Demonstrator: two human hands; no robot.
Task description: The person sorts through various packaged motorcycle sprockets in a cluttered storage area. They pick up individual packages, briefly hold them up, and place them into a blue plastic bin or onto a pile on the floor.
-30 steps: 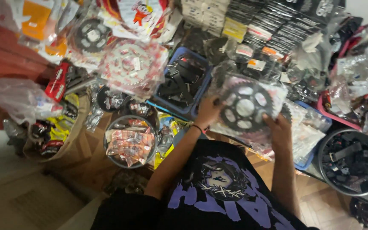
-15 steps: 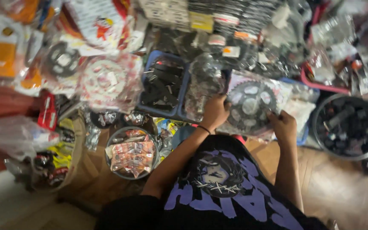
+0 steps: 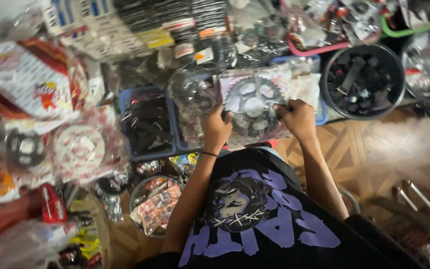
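Note:
Both my hands hold a clear plastic pack with a grey toothed sprocket (image 3: 254, 104) inside, up in front of my chest. My left hand (image 3: 217, 128) grips its lower left edge; a dark band sits on that wrist. My right hand (image 3: 298, 118) grips the lower right edge. The pack hangs over a blue tray (image 3: 171, 147) of dark parts and a heap of other bagged sprockets.
A black round tub (image 3: 362, 82) of dark parts stands at the right on the wooden floor. A bagged white sprocket (image 3: 78, 149) and a small round tin (image 3: 154, 204) of red packets lie left. Stacked packets (image 3: 140, 25) fill the back.
The view has swung left and down, so the pack and my hands sit further right in frame. My grip on the sprocket pack is the same.

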